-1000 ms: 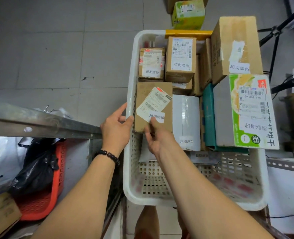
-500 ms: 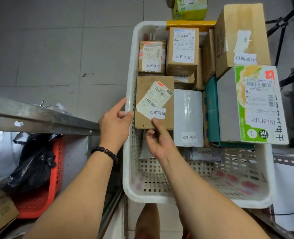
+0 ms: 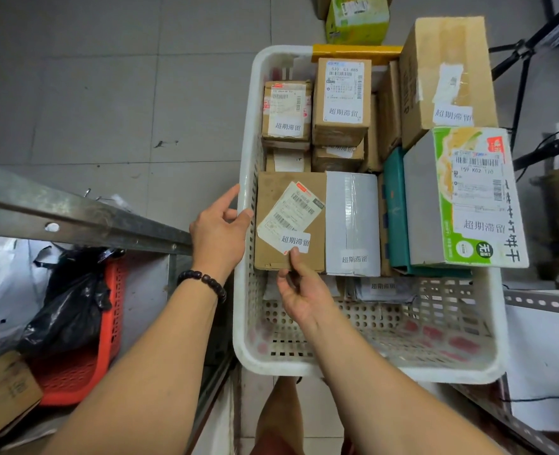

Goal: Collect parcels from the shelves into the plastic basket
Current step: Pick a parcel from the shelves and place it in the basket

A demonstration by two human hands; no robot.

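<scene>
- The white plastic basket [image 3: 246, 152] stands on the tiled floor [image 3: 107, 93], its far half packed with parcels and its near end showing bare perforated bottom.
- The brown cardboard parcel [image 3: 291, 218] lies flat in the basket against the left wall, with a crooked shipping label on top.
- The right hand [image 3: 304, 290] reaches in from the near side. Its thumb lies on the parcel's near edge by a small white sticker, its fingers curl under, and it pinches that edge.
- The left hand [image 3: 219, 231], with a bead bracelet [image 3: 202, 280] at the wrist, has its fingers loosely spread outside the basket. It grips nothing, and the thumb tip touches the rim.
- A grey taped box [image 3: 352, 224] touches the parcel's right side, and a teal box [image 3: 394, 208] and a green-printed carton [image 3: 468, 198] lie beyond it.
- Two small labelled boxes [image 3: 286, 110] [image 3: 342, 96] and a large brown carton [image 3: 448, 70] fill the far end.
- A grey mailer bag [image 3: 383, 287] lies low, just right of the right hand.
- A metal shelf rail [image 3: 74, 215] runs at the left, above a red basket [image 3: 81, 356] holding a black bag [image 3: 68, 307].
</scene>
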